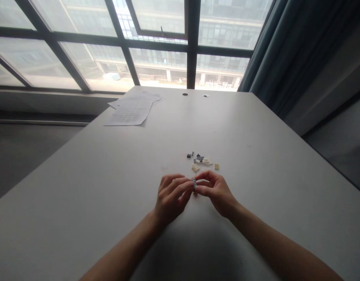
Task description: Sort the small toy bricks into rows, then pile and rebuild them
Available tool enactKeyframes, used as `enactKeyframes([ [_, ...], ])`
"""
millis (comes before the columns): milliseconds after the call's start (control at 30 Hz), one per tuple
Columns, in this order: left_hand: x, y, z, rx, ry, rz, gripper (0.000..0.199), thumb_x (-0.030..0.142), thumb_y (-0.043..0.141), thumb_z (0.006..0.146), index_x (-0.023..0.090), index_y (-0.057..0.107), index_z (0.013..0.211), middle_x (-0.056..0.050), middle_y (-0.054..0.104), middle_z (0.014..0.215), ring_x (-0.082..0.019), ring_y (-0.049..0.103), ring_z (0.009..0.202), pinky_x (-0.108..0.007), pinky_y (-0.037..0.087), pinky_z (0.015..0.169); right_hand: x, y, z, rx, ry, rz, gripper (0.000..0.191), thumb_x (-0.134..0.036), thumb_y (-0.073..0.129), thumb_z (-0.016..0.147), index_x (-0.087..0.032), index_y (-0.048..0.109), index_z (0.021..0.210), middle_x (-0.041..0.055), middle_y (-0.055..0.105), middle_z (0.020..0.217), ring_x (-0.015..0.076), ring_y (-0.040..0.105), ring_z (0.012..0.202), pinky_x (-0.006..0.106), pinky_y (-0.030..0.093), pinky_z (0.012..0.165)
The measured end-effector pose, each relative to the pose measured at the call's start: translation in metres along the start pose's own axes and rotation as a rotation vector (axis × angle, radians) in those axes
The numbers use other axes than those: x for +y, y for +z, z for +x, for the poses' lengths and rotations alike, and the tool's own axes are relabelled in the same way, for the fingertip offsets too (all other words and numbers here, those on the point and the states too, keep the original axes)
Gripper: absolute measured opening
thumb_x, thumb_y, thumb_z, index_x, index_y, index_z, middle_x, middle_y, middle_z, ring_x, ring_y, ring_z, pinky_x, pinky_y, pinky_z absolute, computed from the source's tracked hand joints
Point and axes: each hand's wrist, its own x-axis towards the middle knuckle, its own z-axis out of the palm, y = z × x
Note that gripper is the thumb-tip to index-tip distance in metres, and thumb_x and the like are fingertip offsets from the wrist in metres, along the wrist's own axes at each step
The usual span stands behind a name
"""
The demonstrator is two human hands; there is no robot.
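Observation:
Between my two hands is a small grey toy building brick piece [194,183], narrow and studded. My left hand [173,197] pinches it from the left, fingers together and partly covering it. From the right, my right hand [215,191] grips the same piece between thumb and fingertips. Just beyond my hands lies a loose group of small bricks: a cream brick [195,168], a tan brick [216,166], a black brick [188,155] and several grey and white pieces [204,160]. Their exact shapes are too small to tell.
The bricks lie on a long white table [109,187]. Printed paper sheets [131,109] rest at its far left. Two round holes, one a dark cable hole [185,94], sit near the far edge. Windows stand beyond, and a dark blue curtain [288,54] hangs at right.

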Motion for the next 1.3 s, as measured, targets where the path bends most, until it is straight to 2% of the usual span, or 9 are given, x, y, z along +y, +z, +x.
enactKeyframes([
  [100, 0.000, 0.000, 0.000, -0.030, 0.016, -0.008, 0.020, 0.017, 0.066, 0.080, 0.023, 0.062, 0.099, -0.003, 0.072, 0.090, -0.018, 0.063, 0.086, -0.033, 0.048, 0.079, 0.000, 0.002, -0.001, -0.024, -0.119, -0.154, 0.026, -0.016, 0.073, 0.066, -0.020, 0.060, 0.088, 0.0012, 0.065, 0.086, 0.0161, 0.065, 0.075, 0.030, 0.052, 0.068],
  [267, -0.002, 0.001, -0.003, -0.079, 0.016, 0.011, 0.027, 0.018, 0.067, 0.080, 0.022, 0.060, 0.105, -0.004, 0.070, 0.092, -0.019, 0.062, 0.090, -0.034, 0.047, 0.081, -0.003, 0.005, -0.005, 0.015, -0.356, -0.561, 0.031, -0.007, 0.062, 0.071, -0.022, 0.062, 0.098, 0.0026, 0.060, 0.100, 0.0137, 0.064, 0.077, 0.029, 0.054, 0.073],
  [433, -0.004, 0.002, -0.002, -0.113, -0.006, 0.004, 0.030, 0.020, 0.066, 0.081, 0.022, 0.059, 0.110, -0.005, 0.069, 0.097, -0.020, 0.060, 0.093, -0.034, 0.047, 0.083, -0.005, 0.005, -0.007, 0.027, -0.382, -0.660, 0.038, -0.008, 0.064, 0.071, -0.023, 0.060, 0.105, 0.0028, 0.060, 0.100, 0.0134, 0.062, 0.075, 0.027, 0.054, 0.067],
  [600, -0.004, 0.003, -0.002, -0.115, -0.014, -0.020, 0.028, 0.022, 0.068, 0.080, 0.021, 0.060, 0.107, -0.006, 0.069, 0.096, -0.021, 0.060, 0.093, -0.035, 0.047, 0.083, -0.004, 0.007, -0.008, 0.041, -0.415, -0.712, 0.036, -0.009, 0.066, 0.071, -0.023, 0.061, 0.104, 0.0015, 0.059, 0.093, 0.0111, 0.056, 0.067, 0.026, 0.051, 0.064],
  [733, -0.004, 0.002, -0.002, -0.119, 0.006, 0.006, 0.028, 0.020, 0.067, 0.081, 0.020, 0.060, 0.108, -0.006, 0.069, 0.096, -0.020, 0.059, 0.092, -0.034, 0.046, 0.082, -0.005, 0.004, -0.006, 0.044, -0.424, -0.696, 0.034, -0.010, 0.067, 0.071, -0.022, 0.062, 0.102, 0.0016, 0.058, 0.094, 0.0106, 0.056, 0.068, 0.026, 0.051, 0.065],
  [867, -0.005, 0.003, -0.004, -0.149, -0.013, 0.066, 0.024, 0.020, 0.066, 0.081, 0.020, 0.061, 0.104, -0.005, 0.069, 0.096, -0.020, 0.059, 0.093, -0.035, 0.044, 0.084, -0.011, -0.011, 0.002, 0.074, -0.404, -0.613, 0.034, -0.012, 0.068, 0.071, -0.022, 0.064, 0.103, 0.0023, 0.057, 0.099, 0.0110, 0.058, 0.073, 0.027, 0.052, 0.071],
  [1033, -0.008, 0.006, -0.005, -0.225, -0.035, 0.102, 0.016, 0.021, 0.063, 0.083, 0.020, 0.064, 0.099, -0.005, 0.069, 0.094, -0.021, 0.059, 0.094, -0.036, 0.043, 0.085, -0.014, -0.031, 0.007, 0.081, -0.289, -0.655, 0.026, -0.013, 0.067, 0.070, -0.020, 0.070, 0.095, 0.0034, 0.059, 0.095, 0.0136, 0.059, 0.080, 0.028, 0.051, 0.076],
  [1200, -0.007, 0.006, -0.005, -0.276, -0.015, 0.093, 0.014, 0.020, 0.062, 0.084, 0.021, 0.065, 0.097, -0.005, 0.069, 0.093, -0.020, 0.058, 0.094, -0.036, 0.042, 0.085, -0.006, -0.035, 0.007, 0.023, -0.135, -0.605, 0.045, -0.014, 0.065, 0.071, -0.021, 0.062, 0.116, 0.0017, 0.063, 0.087, 0.0131, 0.058, 0.075, 0.028, 0.050, 0.072],
  [1300, -0.006, 0.006, -0.005, -0.286, -0.003, 0.094, 0.014, 0.020, 0.062, 0.084, 0.021, 0.065, 0.097, -0.005, 0.069, 0.093, -0.020, 0.058, 0.094, -0.036, 0.042, 0.085, -0.003, -0.036, 0.009, -0.008, -0.111, -0.560, 0.038, -0.016, 0.064, 0.074, -0.020, 0.064, 0.111, 0.0011, 0.064, 0.084, 0.0131, 0.058, 0.073, 0.028, 0.049, 0.072],
])
